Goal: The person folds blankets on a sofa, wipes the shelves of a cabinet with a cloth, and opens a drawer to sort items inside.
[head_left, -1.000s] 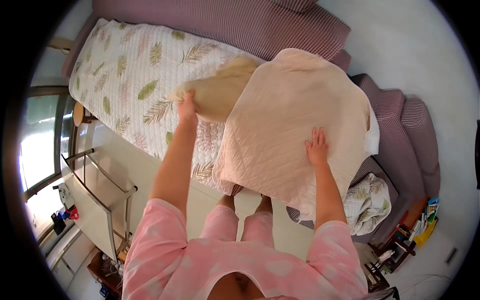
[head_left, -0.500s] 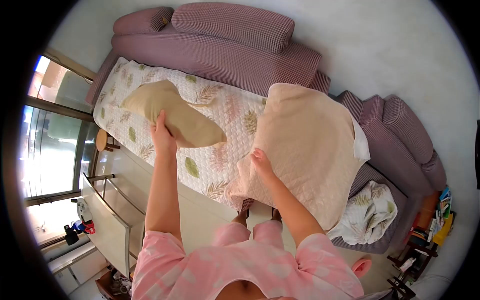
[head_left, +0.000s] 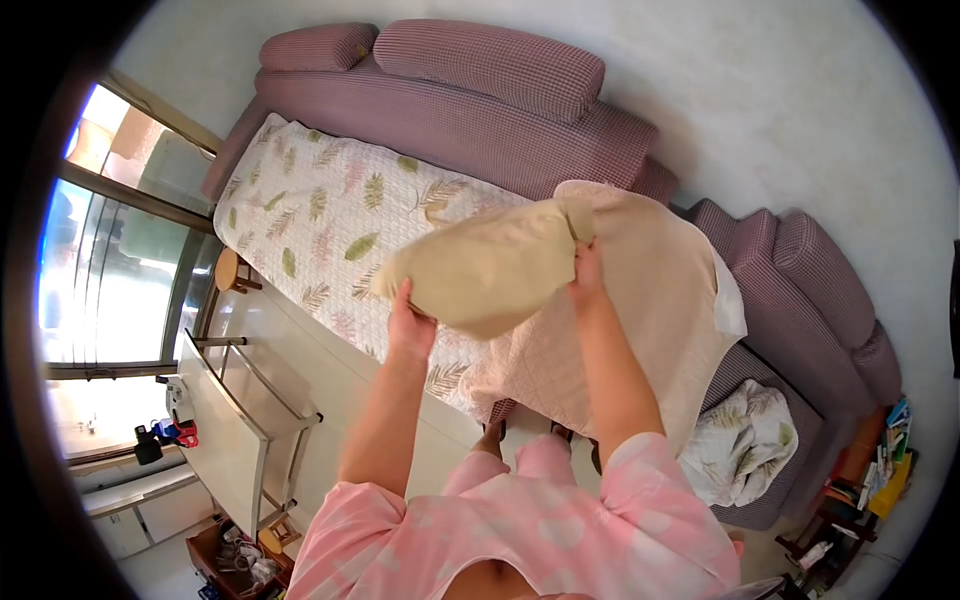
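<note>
A tan pillow (head_left: 485, 265) is held up in front of me, over the sofa. My left hand (head_left: 411, 322) grips its lower left corner, and my right hand (head_left: 588, 268) has hold of its right end. Below and to the right of the pillow, a pale pink quilted pad (head_left: 640, 300) covers part of the seat. A white quilted cover with leaf prints (head_left: 330, 215) lies flat along the left part of the sofa. The pillow hides where the pad and the cover meet.
The purple checked sofa (head_left: 450, 125) runs along the wall. A crumpled leaf-print cloth (head_left: 740, 445) lies on its right section. At the left are a round stool (head_left: 232, 270) and a folding table (head_left: 225, 435); a shelf with books (head_left: 880, 470) stands at the right.
The pillow has moved right, from over the leaf-print cover towards the pink pad. My right hand has left the pad and taken hold of the pillow's right end. The view has shifted.
</note>
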A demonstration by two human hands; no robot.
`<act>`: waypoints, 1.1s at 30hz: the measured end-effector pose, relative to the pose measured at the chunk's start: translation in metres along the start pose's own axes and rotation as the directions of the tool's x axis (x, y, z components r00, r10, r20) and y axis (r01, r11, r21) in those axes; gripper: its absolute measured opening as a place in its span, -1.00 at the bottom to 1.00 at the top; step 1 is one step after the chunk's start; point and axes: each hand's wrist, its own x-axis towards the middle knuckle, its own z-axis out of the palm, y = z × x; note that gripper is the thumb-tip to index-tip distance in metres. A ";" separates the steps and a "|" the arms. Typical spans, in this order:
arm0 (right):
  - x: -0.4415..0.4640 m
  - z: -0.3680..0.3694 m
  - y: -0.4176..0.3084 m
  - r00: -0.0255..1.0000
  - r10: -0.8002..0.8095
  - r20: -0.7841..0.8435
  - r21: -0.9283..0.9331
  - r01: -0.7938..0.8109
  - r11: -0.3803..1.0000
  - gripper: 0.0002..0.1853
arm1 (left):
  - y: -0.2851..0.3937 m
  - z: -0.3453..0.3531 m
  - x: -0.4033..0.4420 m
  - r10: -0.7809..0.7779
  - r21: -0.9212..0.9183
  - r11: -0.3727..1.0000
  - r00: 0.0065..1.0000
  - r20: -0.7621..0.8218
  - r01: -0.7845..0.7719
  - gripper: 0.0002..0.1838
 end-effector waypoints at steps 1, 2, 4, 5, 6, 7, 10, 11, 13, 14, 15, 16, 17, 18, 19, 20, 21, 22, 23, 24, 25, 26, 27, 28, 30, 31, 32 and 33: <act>0.001 -0.013 -0.017 1.000 0.004 -0.003 -0.042 -0.004 0.999 -0.47 | -0.023 -0.010 -0.004 -0.056 -0.003 0.998 0.997 -0.048 0.055 -0.56; 0.002 -0.024 -0.031 1.000 0.007 -0.006 -0.084 -0.008 0.996 -0.44 | -0.049 -0.021 -0.010 -0.111 0.029 0.993 0.991 -0.077 0.113 -0.56; -0.008 -0.050 -0.046 0.959 0.063 -0.276 -0.231 -0.130 0.964 -0.38 | -0.109 -0.059 -0.017 -0.303 0.044 0.949 0.943 -0.137 0.312 -0.56; -0.017 -0.064 -0.052 0.910 0.074 -0.407 -0.289 -0.205 0.935 -0.34 | -0.145 -0.099 -0.010 -0.407 0.133 0.889 0.889 -0.210 0.439 -0.58; -0.022 -0.087 -0.051 0.853 0.155 -0.498 -0.295 -0.334 0.895 -0.30 | -0.158 -0.095 -0.029 -0.524 0.178 0.809 0.825 -0.212 0.560 -0.69; -0.026 -0.117 -0.041 0.777 0.226 -0.587 -0.286 -0.460 0.841 -0.26 | -0.185 -0.115 -0.031 -0.610 0.176 0.717 0.729 -0.309 0.675 -0.68; -0.050 -0.179 -0.005 0.802 0.369 -0.470 -0.346 -0.552 0.759 -0.32 | -0.238 -0.141 -0.040 -0.586 0.423 0.502 0.657 -0.474 0.754 -0.63; -0.058 -0.189 0.005 0.819 0.387 -0.424 -0.440 -0.560 0.702 -0.34 | -0.247 -0.143 -0.041 -0.556 0.482 0.466 0.669 -0.493 0.742 -0.59; -0.075 -0.184 0.011 0.871 0.324 -0.369 -0.680 -0.491 0.545 -0.40 | -0.255 -0.129 -0.041 -0.494 0.522 0.458 0.694 -0.524 0.720 -0.63; -0.079 -0.179 0.011 0.923 0.217 -0.318 -0.910 -0.362 0.204 -0.39 | -0.258 -0.120 -0.039 -0.460 0.544 0.455 0.709 -0.534 0.705 -0.64; -0.082 -0.177 0.011 0.964 0.146 -0.223 -0.963 -0.194 -0.189 -0.38 | -0.263 -0.116 -0.035 -0.421 0.574 0.475 0.745 -0.518 0.667 -0.68; -0.080 -0.189 0.021 0.966 0.156 -0.204 -0.979 -0.200 -0.037 -0.38 | -0.265 -0.117 -0.031 -0.379 0.603 0.492 0.778 -0.501 0.628 -0.71; -0.075 -0.200 0.032 0.970 0.161 -0.182 -0.972 -0.202 0.117 -0.37 | -0.266 -0.118 -0.027 -0.334 0.633 0.507 0.811 -0.481 0.585 -0.73; -0.072 -0.210 0.039 0.974 0.162 -0.159 -0.942 -0.199 0.270 -0.37 | -0.265 -0.120 -0.021 -0.328 0.626 0.530 0.819 -0.471 0.572 -0.75; -0.073 -0.205 0.030 0.987 0.157 -0.044 -0.911 -0.104 0.400 -0.39 | -0.262 -0.123 -0.017 -0.321 0.617 0.552 0.826 -0.463 0.560 -0.77; -0.072 -0.199 0.020 0.975 0.189 -0.116 -0.866 -0.192 0.461 -0.42 | -0.260 -0.126 -0.013 -0.313 0.607 0.577 0.834 -0.453 0.546 -0.78; -0.073 -0.196 0.015 0.956 0.227 -0.183 -0.810 -0.278 0.517 -0.45 | -0.255 -0.126 -0.015 -0.332 0.592 0.571 0.819 -0.467 0.569 -0.74; -0.074 -0.198 0.011 0.931 0.270 -0.244 -0.744 -0.359 0.564 -0.47 | -0.250 -0.126 -0.018 -0.349 0.574 0.567 0.804 -0.481 0.590 -0.68; -0.079 -0.202 0.006 0.939 0.260 -0.228 -0.825 -0.328 0.461 -0.55 | -0.246 -0.125 -0.022 -0.365 0.556 0.564 0.788 -0.495 0.611 -0.62; -0.084 -0.209 0.000 0.945 0.250 -0.209 -0.890 -0.290 0.351 -0.62 | -0.244 -0.125 -0.029 -0.344 0.626 0.483 0.791 -0.506 0.612 -0.64; -0.088 -0.224 0.000 0.952 0.244 -0.187 -0.941 -0.245 0.235 -0.68 | -0.243 -0.127 -0.038 -0.321 0.689 0.398 0.795 -0.515 0.606 -0.65; -0.094 -0.240 0.000 0.963 0.235 -0.131 -0.974 -0.169 0.151 -0.71 | -0.241 -0.129 -0.046 -0.295 0.743 0.309 0.802 -0.519 0.594 -0.66; -0.099 -0.274 0.016 0.971 0.228 -0.074 -0.994 -0.091 0.067 -0.74 | -0.237 -0.118 -0.059 -0.283 0.752 0.310 0.811 -0.512 0.582 -0.64; -0.109 -0.297 0.022 0.975 0.223 -0.018 -1.000 -0.014 -0.017 -0.77 | -0.236 -0.116 -0.067 -0.300 0.749 0.321 0.812 -0.500 0.580 -0.64; -0.134 -0.313 0.006 0.958 0.268 -0.104 -0.991 -0.123 0.054 -0.79 | -0.232 -0.112 -0.079 -0.339 0.747 0.338 0.814 -0.471 0.573 -0.65; -0.154 -0.317 -0.007 0.948 0.280 -0.149 -0.979 -0.182 0.096 -0.81 | -0.229 -0.102 -0.092 -0.354 0.771 0.376 0.848 -0.394 0.515 -0.67; -0.172 -0.323 -0.019 0.948 0.263 -0.178 -0.977 -0.203 0.070 -0.81 | -0.231 -0.098 -0.100 -0.355 0.794 0.373 0.864 -0.356 0.480 -0.67; -0.192 -0.324 -0.035 0.947 0.245 -0.209 -0.973 -0.226 0.044 -0.82 | -0.234 -0.097 -0.106 -0.358 0.815 0.369 0.878 -0.318 0.446 -0.67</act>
